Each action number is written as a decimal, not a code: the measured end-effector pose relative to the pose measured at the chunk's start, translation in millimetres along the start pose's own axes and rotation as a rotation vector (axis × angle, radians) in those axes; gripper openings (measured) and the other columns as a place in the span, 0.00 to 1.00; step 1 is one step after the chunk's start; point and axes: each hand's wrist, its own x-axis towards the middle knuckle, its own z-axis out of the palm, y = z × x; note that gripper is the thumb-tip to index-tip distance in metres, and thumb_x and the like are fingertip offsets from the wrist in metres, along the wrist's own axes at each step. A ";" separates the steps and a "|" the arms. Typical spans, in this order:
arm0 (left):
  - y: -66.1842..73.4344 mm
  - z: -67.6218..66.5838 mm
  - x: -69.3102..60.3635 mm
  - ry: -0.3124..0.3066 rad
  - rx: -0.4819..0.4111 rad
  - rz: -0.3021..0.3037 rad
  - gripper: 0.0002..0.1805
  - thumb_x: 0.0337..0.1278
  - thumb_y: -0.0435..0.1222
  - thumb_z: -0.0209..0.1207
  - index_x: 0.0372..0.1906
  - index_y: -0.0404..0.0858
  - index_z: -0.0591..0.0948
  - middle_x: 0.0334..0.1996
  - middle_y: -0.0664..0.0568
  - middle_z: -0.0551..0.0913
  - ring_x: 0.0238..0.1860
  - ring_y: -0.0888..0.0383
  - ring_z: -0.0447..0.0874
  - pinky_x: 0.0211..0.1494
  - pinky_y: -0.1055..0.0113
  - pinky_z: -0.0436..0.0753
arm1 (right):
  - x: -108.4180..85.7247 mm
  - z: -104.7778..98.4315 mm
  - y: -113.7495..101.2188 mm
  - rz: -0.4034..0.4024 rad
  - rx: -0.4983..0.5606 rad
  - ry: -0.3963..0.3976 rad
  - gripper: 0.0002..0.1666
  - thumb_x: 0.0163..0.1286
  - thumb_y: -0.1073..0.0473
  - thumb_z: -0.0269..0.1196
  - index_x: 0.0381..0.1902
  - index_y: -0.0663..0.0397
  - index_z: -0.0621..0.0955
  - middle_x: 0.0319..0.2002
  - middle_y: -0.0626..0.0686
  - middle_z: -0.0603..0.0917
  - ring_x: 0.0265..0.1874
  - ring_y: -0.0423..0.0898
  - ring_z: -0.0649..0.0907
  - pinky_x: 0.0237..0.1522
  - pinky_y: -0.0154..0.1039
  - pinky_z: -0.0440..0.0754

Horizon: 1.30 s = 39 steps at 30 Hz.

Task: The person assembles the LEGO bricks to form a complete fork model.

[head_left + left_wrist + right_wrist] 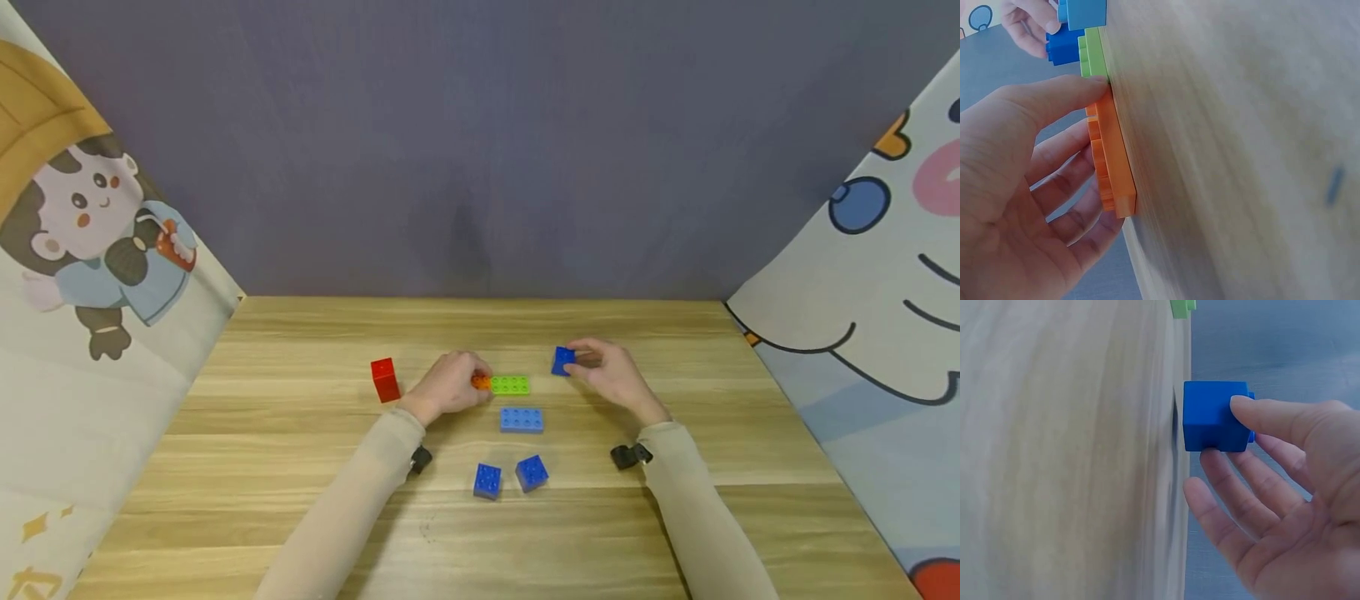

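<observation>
My left hand (452, 382) grips a flat orange building brick (1113, 162) on the table. Its thumb presses near the seam where the orange brick meets a lime green brick (510, 385) end to end. From above, the hand covers most of the orange brick. Farther right, my right hand (613, 377) pinches a square dark blue brick (1213, 415) between thumb and fingers, close to the tabletop; whether it touches is hard to tell. The blue brick's studs face up. A light blue brick (521, 420) lies just in front of the green one.
Two more dark blue bricks, one on the left (487, 482) and one on the right (532, 473), sit nearer the front. A tall red block (386, 380) stands left of my left hand. A grey panel (480, 167) rises behind the wooden table (300, 483).
</observation>
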 end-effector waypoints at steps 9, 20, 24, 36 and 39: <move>-1.6 1.4 -1.9 -0.001 -0.012 -0.019 0.21 0.63 0.41 0.73 0.59 0.38 0.89 0.60 0.45 0.89 0.59 0.50 0.86 0.67 0.54 0.84 | -2.5 -0.2 -6.3 -0.022 0.028 -0.001 0.25 0.75 0.57 0.70 0.67 0.54 0.83 0.62 0.63 0.87 0.59 0.63 0.87 0.57 0.58 0.88; 0.1 -0.2 -1.4 -0.001 -0.008 -0.015 0.21 0.63 0.40 0.73 0.59 0.38 0.89 0.60 0.45 0.89 0.59 0.50 0.86 0.67 0.53 0.84 | -3.7 -0.1 -11.4 -0.034 0.050 -0.016 0.26 0.74 0.57 0.71 0.68 0.53 0.82 0.64 0.62 0.86 0.59 0.62 0.87 0.57 0.57 0.89; 0.8 -0.3 -1.3 -0.002 -0.003 -0.016 0.21 0.63 0.41 0.73 0.59 0.38 0.89 0.61 0.45 0.88 0.61 0.49 0.86 0.68 0.53 0.84 | -4.0 0.3 -12.3 -0.031 0.052 -0.026 0.26 0.75 0.56 0.71 0.68 0.53 0.82 0.64 0.62 0.85 0.59 0.62 0.87 0.57 0.57 0.89; -0.5 0.8 -1.1 -0.003 -0.007 -0.012 0.21 0.63 0.41 0.73 0.59 0.38 0.89 0.61 0.46 0.89 0.61 0.49 0.86 0.68 0.53 0.84 | -3.3 5.9 -17.1 -0.035 0.054 -0.047 0.25 0.75 0.56 0.70 0.67 0.53 0.83 0.61 0.62 0.87 0.58 0.61 0.88 0.55 0.54 0.90; -0.6 0.5 -1.2 -0.001 -0.011 -0.011 0.21 0.63 0.40 0.73 0.59 0.38 0.89 0.60 0.46 0.89 0.60 0.49 0.86 0.68 0.53 0.84 | -3.7 7.4 -20.2 -0.038 0.066 -0.046 0.24 0.74 0.57 0.71 0.66 0.54 0.83 0.60 0.62 0.88 0.58 0.61 0.88 0.55 0.55 0.90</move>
